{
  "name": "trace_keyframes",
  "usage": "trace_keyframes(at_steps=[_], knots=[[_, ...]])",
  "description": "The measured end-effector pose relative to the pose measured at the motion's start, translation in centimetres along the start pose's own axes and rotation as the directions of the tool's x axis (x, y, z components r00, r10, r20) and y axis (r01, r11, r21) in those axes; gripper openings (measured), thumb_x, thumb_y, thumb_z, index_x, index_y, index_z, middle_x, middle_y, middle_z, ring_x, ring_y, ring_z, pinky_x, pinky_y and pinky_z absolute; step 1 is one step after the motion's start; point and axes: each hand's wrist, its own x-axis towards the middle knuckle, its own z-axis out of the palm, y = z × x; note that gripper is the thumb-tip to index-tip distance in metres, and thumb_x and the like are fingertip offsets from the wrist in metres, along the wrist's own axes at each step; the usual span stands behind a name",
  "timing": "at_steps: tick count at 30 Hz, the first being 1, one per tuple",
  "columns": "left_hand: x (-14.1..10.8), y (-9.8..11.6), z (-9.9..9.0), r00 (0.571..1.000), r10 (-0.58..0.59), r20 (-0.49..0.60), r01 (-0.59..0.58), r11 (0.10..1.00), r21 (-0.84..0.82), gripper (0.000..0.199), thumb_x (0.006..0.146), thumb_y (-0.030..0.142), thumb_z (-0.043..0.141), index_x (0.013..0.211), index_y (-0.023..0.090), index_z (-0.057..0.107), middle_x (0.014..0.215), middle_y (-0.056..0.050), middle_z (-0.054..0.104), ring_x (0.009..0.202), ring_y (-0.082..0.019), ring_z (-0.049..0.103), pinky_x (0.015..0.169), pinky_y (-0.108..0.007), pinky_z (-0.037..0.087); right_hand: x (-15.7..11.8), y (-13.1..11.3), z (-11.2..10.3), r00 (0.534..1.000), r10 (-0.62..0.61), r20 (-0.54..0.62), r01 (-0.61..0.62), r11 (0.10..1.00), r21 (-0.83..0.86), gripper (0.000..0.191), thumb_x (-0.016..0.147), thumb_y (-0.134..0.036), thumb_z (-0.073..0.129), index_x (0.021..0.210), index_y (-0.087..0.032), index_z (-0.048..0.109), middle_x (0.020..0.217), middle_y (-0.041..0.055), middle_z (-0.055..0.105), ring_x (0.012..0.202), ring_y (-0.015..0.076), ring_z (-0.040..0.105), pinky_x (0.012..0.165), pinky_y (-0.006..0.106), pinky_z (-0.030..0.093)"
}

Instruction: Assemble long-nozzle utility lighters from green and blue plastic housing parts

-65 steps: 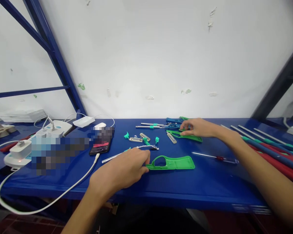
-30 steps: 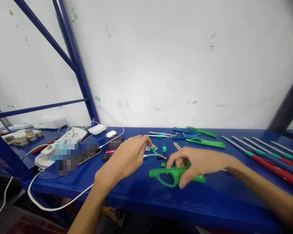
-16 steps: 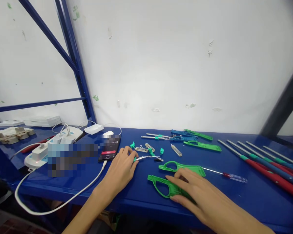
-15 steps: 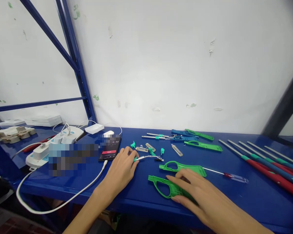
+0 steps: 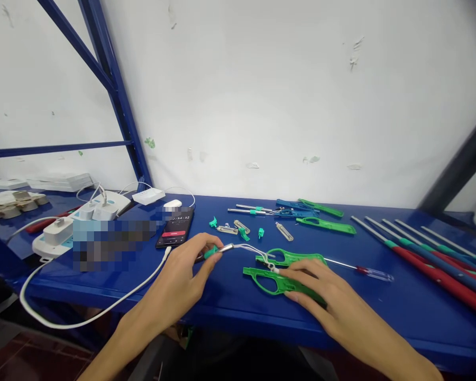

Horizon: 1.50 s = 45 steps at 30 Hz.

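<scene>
My left hand (image 5: 182, 270) pinches a thin metal tube (image 5: 226, 247) with a teal collar, partly hidden by the fingers. White wires (image 5: 250, 247) run from the tube towards my right hand (image 5: 321, 288), their ringed end close to its fingertips. That hand is closed on the nearer green plastic handle half (image 5: 264, 280), covering its right end. Just behind it lies a second green handle half (image 5: 291, 257), beside a screwdriver (image 5: 375, 274). Small teal plastic pieces (image 5: 261, 233) and clear-cased slim parts (image 5: 284, 231) lie farther back on the blue table.
A phone (image 5: 175, 227) and a white power strip (image 5: 57, 233) with cables are on the left. Farther back are more metal tubes (image 5: 241, 211), blue handle halves (image 5: 297, 213) and a green one (image 5: 327, 226). Red and blue handled rods (image 5: 420, 264) lie at the right.
My left hand has lifted the metal tube, bringing its wires over the green halves. My right hand stays on the nearer half, which has shifted slightly. The view has tilted down a little.
</scene>
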Motion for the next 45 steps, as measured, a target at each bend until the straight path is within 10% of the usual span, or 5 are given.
trace_keyframes(at_steps=[11, 45], knots=[[-0.4, -0.1, 3.2, 0.982, 0.054, 0.184, -0.039, 0.996, -0.082, 0.022, 0.11, 0.034, 0.047, 0.126, 0.035, 0.062, 0.122, 0.003, 0.069, 0.113, -0.02, 0.063, 0.099, -0.036, 0.046, -0.7, 1.2, 0.4, 0.999, -0.012, -0.035, 0.012, 1.0, 0.022, 0.04, 0.103, -0.055, 0.053, 0.144, -0.053, 0.051, 0.138, -0.0061, 0.065, 0.129, 0.0208, 0.058, 0.11, 0.041, 0.049], [-1.4, 0.4, 2.1, 0.971, 0.079, 0.228, -0.08, 0.997, -0.005, 0.028, 0.111, 0.033, 0.044, 0.118, 0.025, 0.071, 0.107, -0.004, 0.066, 0.097, -0.019, 0.063, 0.086, -0.033, 0.05, -0.8, 0.7, 0.0, 0.993, -0.067, -0.096, 0.06, 0.996, -0.07, 0.036, 0.103, -0.05, 0.056, 0.138, -0.044, 0.062, 0.134, -0.002, 0.07, 0.125, 0.0226, 0.065, 0.104, 0.039, 0.055]])
